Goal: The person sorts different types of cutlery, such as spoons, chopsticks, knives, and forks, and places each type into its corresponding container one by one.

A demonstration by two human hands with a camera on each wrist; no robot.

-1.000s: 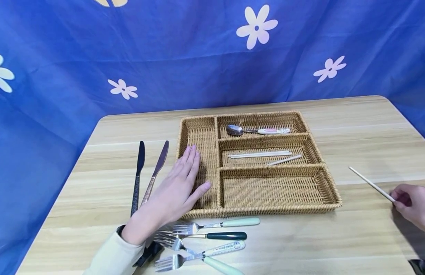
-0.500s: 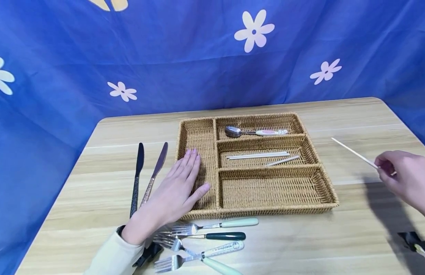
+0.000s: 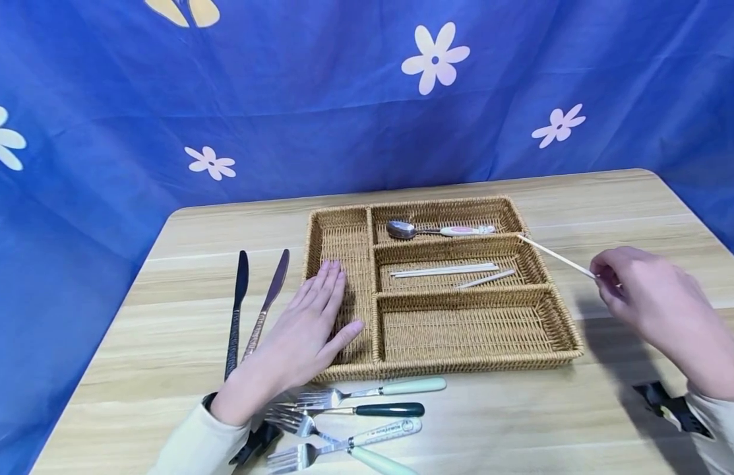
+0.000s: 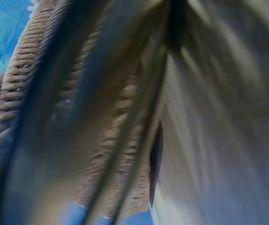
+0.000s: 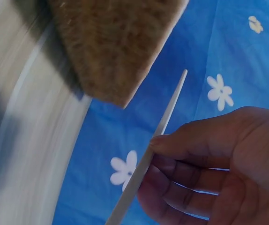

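My right hand (image 3: 657, 303) pinches a pale chopstick (image 3: 559, 256) between thumb and fingers, above the table to the right of the woven divided tray (image 3: 479, 365). In the head view the chopstick's far end overlaps the tray's right rim; the right wrist view shows the chopstick (image 5: 146, 157) slanting past my thumb. My left hand (image 3: 307, 323) lies with straight fingers over the tray's left compartment. Several white chopsticks (image 3: 444, 270) lie in the middle right-hand compartment. A spoon (image 3: 438, 229) with a white and pink handle lies in the back one. The left wrist view is mostly blurred.
Two table knives, one black (image 3: 237, 310) and one copper-coloured (image 3: 272, 290), lie left of the tray. Several forks with green and white handles (image 3: 396, 409) lie loosely before it. Behind the table (image 3: 521, 422) hangs a blue flowered cloth (image 3: 319, 119).
My right hand has moved left and away from the table's right side, carrying the chopstick to the tray's right rim. My left hand stays in place on the tray.
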